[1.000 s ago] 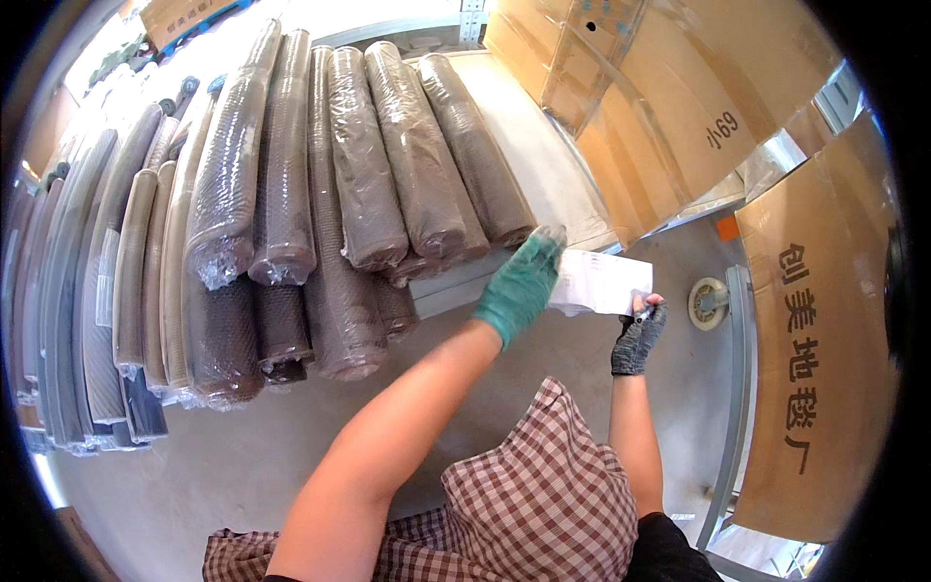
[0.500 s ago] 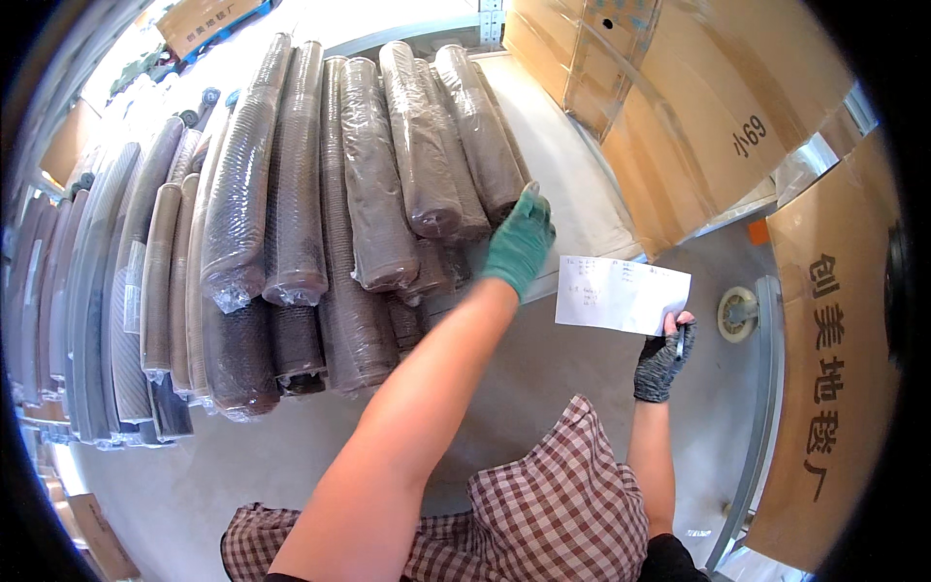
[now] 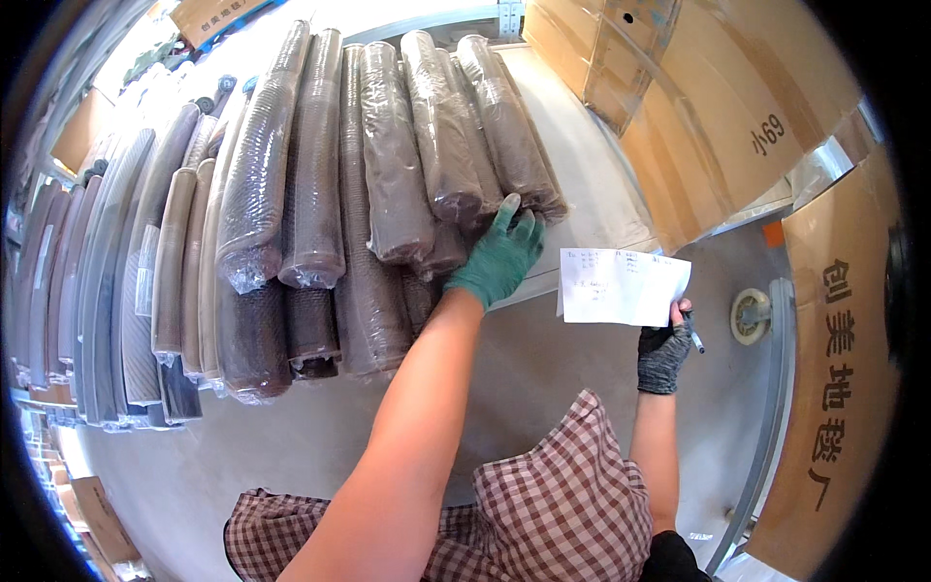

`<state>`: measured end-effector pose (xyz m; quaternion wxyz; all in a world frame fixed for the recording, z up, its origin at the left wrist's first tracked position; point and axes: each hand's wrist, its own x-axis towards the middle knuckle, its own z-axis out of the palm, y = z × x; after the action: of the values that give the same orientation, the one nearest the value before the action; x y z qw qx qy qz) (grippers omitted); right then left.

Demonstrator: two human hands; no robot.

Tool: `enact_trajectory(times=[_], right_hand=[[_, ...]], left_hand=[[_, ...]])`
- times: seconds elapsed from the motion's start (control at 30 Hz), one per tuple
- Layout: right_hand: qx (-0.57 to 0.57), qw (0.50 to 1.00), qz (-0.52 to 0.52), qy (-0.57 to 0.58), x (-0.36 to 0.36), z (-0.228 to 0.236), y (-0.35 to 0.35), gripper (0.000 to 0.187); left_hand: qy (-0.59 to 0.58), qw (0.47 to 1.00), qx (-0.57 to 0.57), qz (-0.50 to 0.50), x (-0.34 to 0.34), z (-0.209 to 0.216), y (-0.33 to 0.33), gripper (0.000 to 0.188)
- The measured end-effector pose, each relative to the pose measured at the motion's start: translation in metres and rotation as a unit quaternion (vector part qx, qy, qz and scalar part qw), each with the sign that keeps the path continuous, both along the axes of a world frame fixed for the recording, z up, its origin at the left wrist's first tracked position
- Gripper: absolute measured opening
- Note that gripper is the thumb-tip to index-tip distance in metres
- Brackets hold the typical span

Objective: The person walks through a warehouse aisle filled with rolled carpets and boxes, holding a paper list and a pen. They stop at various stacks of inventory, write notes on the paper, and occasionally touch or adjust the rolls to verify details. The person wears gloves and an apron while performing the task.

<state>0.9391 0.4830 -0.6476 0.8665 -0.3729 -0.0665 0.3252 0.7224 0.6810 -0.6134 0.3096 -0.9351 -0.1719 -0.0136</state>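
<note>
A plastic-wrapped brown roll (image 3: 502, 116) lay atop the right end of a pile of rolls (image 3: 315, 165). The green-gloved left hand (image 3: 502, 254) had just moved to the roll's near end, fingers half curled; whether they gripped was unclear. That left the white sheet (image 3: 626, 288), right of the roll, to the right hand (image 3: 663, 357), closed on its corner and a pen (image 3: 697, 340).

Rolls (image 3: 398, 155) lie stacked on what seems a shelf (image 3: 593, 170), left of a carton (image 3: 708, 136); a second carton (image 3: 810, 378) stands nearer, at far right. The left hand (image 3: 499, 257) is at the rightmost rolls' near ends. To its right, a paper sheet (image 3: 626, 299) and a pen (image 3: 697, 341) are in the right hand (image 3: 664, 361), above the floor (image 3: 553, 359).
</note>
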Motion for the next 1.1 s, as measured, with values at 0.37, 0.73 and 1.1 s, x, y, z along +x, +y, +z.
enact_trajectory(times=[0.37,0.73,1.1], right_hand=[[0.026,0.999,0.028,-0.017,-0.006,-0.022,0.003,0.010],[-0.203,0.937,0.064,-0.279,-0.048,-0.004,0.034,0.018],[-0.299,0.836,0.047,-0.457,-0.050,0.003,0.060,0.019]], left_hand=[[-0.618,0.692,-0.372,0.019,0.004,0.028,-0.088,0.026],[-0.304,0.908,-0.273,0.088,-0.036,-0.040,-0.127,0.054],[-0.329,0.885,-0.308,0.115,-0.057,-0.053,-0.123,0.056]])
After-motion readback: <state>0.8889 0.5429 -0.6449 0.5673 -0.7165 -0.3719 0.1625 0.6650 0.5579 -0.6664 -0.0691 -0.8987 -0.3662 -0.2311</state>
